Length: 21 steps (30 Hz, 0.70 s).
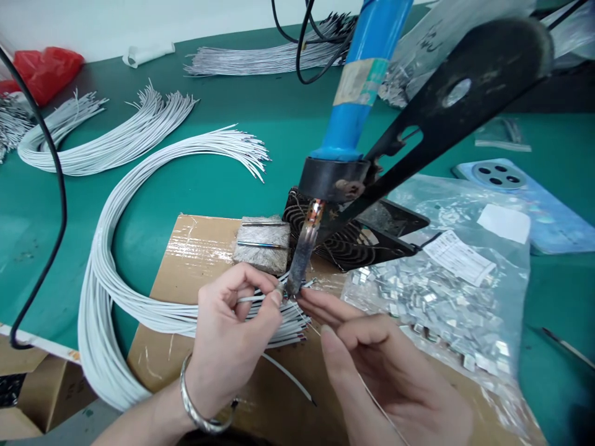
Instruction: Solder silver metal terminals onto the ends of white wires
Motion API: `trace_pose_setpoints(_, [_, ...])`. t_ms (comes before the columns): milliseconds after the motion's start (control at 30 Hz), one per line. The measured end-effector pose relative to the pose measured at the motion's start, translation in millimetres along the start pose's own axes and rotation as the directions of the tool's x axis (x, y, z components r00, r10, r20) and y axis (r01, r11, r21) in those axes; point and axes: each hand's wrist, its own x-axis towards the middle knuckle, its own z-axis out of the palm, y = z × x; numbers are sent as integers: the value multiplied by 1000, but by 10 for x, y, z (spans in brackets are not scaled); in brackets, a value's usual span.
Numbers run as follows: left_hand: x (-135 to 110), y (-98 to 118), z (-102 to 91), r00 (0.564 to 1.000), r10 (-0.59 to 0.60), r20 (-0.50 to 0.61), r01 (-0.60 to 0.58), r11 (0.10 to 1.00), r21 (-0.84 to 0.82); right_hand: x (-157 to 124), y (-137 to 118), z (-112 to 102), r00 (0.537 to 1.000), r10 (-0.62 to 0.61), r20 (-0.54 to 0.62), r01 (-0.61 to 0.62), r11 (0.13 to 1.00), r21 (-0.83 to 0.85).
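Observation:
My left hand [235, 337] is closed in a pinch on the end of a white wire [251, 298], with a tiny piece at its tip that I cannot make out clearly. Right at the fingertips stands the dark tip of a soldering iron [303, 257], which has a blue handle and is clamped in a black metal bracket [446, 105]. My right hand [385, 365] is closed around a thin strand of solder wire [379, 406], its fingertips close to the iron's tip. Below both hands, a thick bundle of white wires [153, 313] lies on cardboard [199, 238].
A grey block [260, 253] and a black fan [356, 248] sit behind the iron. At right are a clear bag [432, 303] of small metal pieces and a blue phone [548, 201]. More wire bundles [116, 145] lie on the green table [223, 102]. A black cable [58, 173] hangs at left.

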Motion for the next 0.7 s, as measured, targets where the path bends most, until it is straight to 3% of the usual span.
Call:
trace_pose_setpoints(167, [9,10,4,1000,13,-6,-13,1000,-15,14,33,-25,997,-49,57,48,999,7])
trace_pose_setpoints(333, [22,-13,-3,1000,22,-15,-22,1000,-20,-14,-2,22,1000,-25,-11,25,1000,1])
trace_pose_setpoints(700, [17,-20,-8,1000,2,-21,-2,1000,0,-15,-8,31,1000,-15,-3,15,1000,-19])
